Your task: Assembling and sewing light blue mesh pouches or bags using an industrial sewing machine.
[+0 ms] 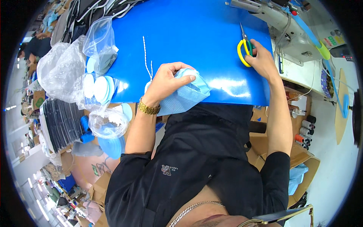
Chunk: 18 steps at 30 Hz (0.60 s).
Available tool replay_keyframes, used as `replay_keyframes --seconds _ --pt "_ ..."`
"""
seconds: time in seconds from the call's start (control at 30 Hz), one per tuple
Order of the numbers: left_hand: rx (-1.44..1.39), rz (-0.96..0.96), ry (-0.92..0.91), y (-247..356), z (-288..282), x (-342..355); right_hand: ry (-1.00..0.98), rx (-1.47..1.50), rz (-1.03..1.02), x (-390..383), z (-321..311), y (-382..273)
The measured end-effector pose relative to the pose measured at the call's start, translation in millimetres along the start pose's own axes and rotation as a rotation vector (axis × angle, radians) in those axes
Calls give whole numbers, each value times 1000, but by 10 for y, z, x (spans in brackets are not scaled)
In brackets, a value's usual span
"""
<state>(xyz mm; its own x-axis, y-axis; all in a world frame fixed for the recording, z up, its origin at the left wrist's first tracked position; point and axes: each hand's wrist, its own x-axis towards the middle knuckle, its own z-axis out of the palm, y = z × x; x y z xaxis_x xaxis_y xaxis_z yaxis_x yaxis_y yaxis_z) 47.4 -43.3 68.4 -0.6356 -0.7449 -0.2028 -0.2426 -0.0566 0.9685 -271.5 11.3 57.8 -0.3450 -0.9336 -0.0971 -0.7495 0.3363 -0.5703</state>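
Note:
My left hand [169,82] is closed on a light blue mesh fabric pouch [185,99], thumb on top, near the front edge of the blue table [162,22]. The pouch is partly folded, and its lower part hangs past the edge. A white cord with dark flecks [145,56] stretches away from beside this hand; its lower end is hidden. Over at the table's right side, my right hand [259,59] has its fingers closed around the handles of scissors [242,49], one yellow and one green. Their blades point away from me and look nearly closed.
Clear plastic bags [60,70] and light blue discs [102,89] crowd the table's left edge. Dark fabric pieces [62,123] are stacked below them. A sewing machine [298,41] stands at the right, with thread spools [304,134] lower down. Dark bags [87,13] lie at the far left.

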Motion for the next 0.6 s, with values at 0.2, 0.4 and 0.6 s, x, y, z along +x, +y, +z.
replay_keyframes --seconds 0.2,0.4,0.6 --pt "77 -27 -31 37 -174 -88 -256 432 -128 -903 351 -348" --pt "-60 8 -70 170 -178 -106 -260 406 -372 -1179 424 -608" --pt "-83 57 -89 183 -126 -90 -259 362 -417 -1158 380 -618"
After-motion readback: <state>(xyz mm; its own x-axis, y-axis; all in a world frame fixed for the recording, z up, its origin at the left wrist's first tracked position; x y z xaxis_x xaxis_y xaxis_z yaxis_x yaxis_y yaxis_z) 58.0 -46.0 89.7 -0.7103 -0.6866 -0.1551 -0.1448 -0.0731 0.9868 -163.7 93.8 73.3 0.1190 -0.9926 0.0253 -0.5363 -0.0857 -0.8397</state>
